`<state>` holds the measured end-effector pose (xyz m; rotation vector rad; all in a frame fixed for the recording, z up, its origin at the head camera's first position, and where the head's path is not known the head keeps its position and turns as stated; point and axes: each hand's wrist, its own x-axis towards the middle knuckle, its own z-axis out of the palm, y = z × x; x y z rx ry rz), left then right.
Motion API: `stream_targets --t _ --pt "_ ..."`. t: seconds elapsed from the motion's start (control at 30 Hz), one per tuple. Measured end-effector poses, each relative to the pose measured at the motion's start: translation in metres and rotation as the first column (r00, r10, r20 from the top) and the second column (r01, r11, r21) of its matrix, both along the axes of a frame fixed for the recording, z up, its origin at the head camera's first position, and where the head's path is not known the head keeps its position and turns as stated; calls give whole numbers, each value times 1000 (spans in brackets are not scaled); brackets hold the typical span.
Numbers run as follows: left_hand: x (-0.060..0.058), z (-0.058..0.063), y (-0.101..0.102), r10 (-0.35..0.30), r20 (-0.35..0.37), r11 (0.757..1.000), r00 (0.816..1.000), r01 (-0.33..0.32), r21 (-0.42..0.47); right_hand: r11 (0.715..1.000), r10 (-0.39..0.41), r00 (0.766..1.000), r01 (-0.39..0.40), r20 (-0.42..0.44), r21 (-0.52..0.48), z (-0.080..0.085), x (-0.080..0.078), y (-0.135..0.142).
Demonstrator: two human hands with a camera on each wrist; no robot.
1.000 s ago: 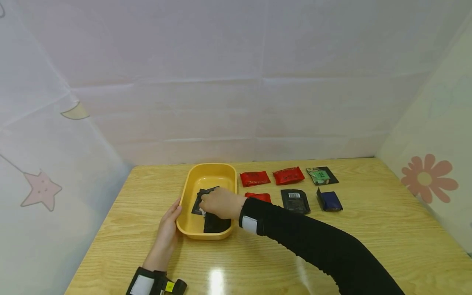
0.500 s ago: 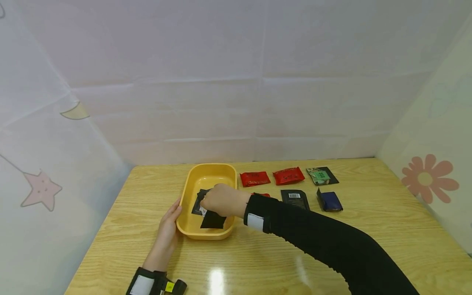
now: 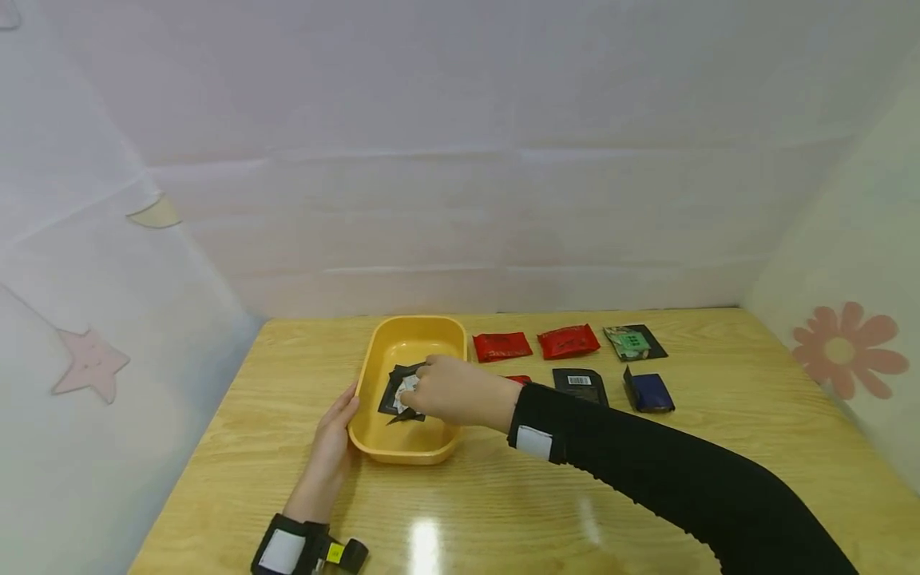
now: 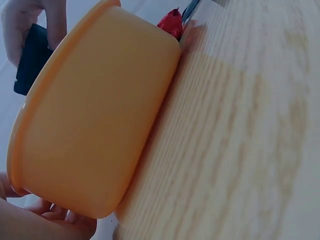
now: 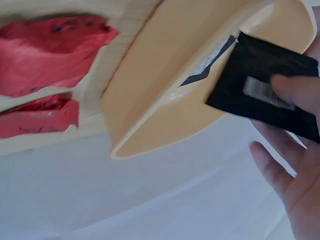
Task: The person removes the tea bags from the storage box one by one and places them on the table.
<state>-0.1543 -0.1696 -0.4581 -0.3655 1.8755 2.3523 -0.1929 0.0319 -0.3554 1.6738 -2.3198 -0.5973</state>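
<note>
A yellow plastic tub (image 3: 370,435) stands on the table with a few flat black packets with whitish printing (image 3: 398,391) inside. My left hand (image 3: 331,447) holds its left side, and in the left wrist view the fingers (image 4: 55,215) lie against the outer wall near the rim. Over the tub, my right hand (image 3: 460,391) pinches a black sachet (image 5: 240,75) that has a white barcode. The thumb presses on its face in the right wrist view. In the head view the hand partly hides the sachet and the tub's right rim.
Right of the tub lie red packets (image 3: 501,346), (image 5: 50,57), one mostly hidden by the right arm. Beyond them are a green-and-black packet (image 3: 632,343), a black barcoded packet (image 3: 579,383) and a dark blue packet (image 3: 651,392). A fabric backdrop (image 3: 460,200) rises behind the table.
My right hand has shifted slightly right and lifted the black sachet, which now appears nearly edge-on. More of the packets in the tub shows. My left hand stays on the tub.
</note>
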Motion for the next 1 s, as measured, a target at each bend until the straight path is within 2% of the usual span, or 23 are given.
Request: stream_targets --t 0.1,0.4,0.57,0.7,0.87,1.0 --pt "-2 -1 3 6 -2 1000 1000 -6 8 999 39 994 -38 -98 7 2 2 12" --pt "-1 -1 6 6 -2 1000 1000 -6 -14 991 62 984 -80 -165 -103 -1 18 64" --pt "-1 -3 6 6 0 1000 1000 -6 -5 959 81 975 -133 -207 -249 -10 28 96" --pt "-2 -5 6 6 -1 1000 1000 -6 -6 931 77 965 -160 -252 -328 -19 36 120" --pt "-3 -5 6 9 4 1000 1000 -9 -15 909 57 971 -147 -234 -390 -32 47 142" --pt "-3 -5 5 15 14 1000 1000 -14 -23 905 33 978 -117 -204 -410 -39 55 152"
